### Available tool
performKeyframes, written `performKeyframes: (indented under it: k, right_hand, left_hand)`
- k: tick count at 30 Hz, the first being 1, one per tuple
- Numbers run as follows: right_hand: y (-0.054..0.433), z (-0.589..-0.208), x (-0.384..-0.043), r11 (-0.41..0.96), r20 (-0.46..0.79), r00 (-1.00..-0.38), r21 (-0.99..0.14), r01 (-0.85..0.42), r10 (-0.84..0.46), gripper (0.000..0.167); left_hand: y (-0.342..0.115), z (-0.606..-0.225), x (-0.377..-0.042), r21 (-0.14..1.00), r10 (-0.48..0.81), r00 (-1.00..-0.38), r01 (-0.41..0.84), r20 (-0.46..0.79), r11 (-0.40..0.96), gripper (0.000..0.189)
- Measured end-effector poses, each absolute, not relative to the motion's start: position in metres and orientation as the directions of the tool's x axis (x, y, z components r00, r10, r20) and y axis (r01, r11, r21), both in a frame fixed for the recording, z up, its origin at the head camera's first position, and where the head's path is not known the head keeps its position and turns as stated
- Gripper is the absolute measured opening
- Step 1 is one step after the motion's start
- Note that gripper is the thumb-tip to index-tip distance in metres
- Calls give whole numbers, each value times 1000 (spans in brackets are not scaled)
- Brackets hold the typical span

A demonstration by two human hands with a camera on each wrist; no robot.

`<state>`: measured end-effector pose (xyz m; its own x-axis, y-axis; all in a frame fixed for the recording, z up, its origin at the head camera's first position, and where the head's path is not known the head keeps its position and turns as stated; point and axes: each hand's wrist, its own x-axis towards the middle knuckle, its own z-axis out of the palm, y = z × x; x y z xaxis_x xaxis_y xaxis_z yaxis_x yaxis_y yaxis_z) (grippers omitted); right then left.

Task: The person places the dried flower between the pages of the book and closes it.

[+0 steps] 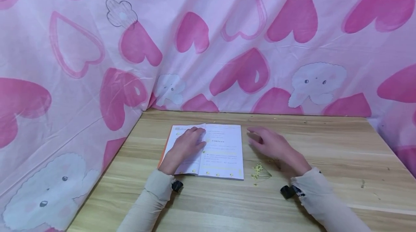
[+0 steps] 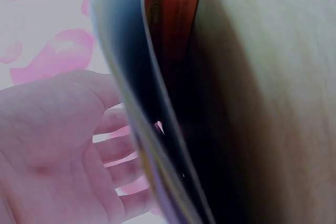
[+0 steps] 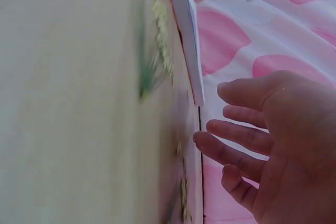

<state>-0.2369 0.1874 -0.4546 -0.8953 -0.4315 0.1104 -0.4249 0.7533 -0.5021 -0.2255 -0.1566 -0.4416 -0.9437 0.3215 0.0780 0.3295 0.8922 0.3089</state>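
Observation:
An open book (image 1: 224,152) with printed white pages and an orange cover edge lies on the wooden table. My left hand (image 1: 188,143) rests over its left page, fingertips near the fold. From the left wrist, that hand (image 2: 52,150) shows fingers extended behind the raised page edges (image 2: 126,77), beside the orange cover (image 2: 181,14). Right of the book, my right hand (image 1: 271,143) is above the table with fingers loosely spread, holding nothing. A sprig of small yellow flowers (image 1: 258,171) lies between book and right wrist. More plant bits (image 3: 184,192) lie below the right hand (image 3: 283,145).
The wooden table (image 1: 227,206) runs back to a pink curtain (image 1: 201,66) printed with hearts, which also closes off the left side. Dark wrist cameras (image 1: 287,191) sit at both cuffs. Small specks are scattered on the right of the table.

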Motion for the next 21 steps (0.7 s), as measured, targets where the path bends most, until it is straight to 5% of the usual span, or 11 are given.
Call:
performKeyframes:
  k: [21]
  right_hand:
    - [220,-448,-196,782,72,-855,-371,-501,-514,19]
  left_hand:
    - [-157,-443,-226,303,324,-943,329,69,894,43]
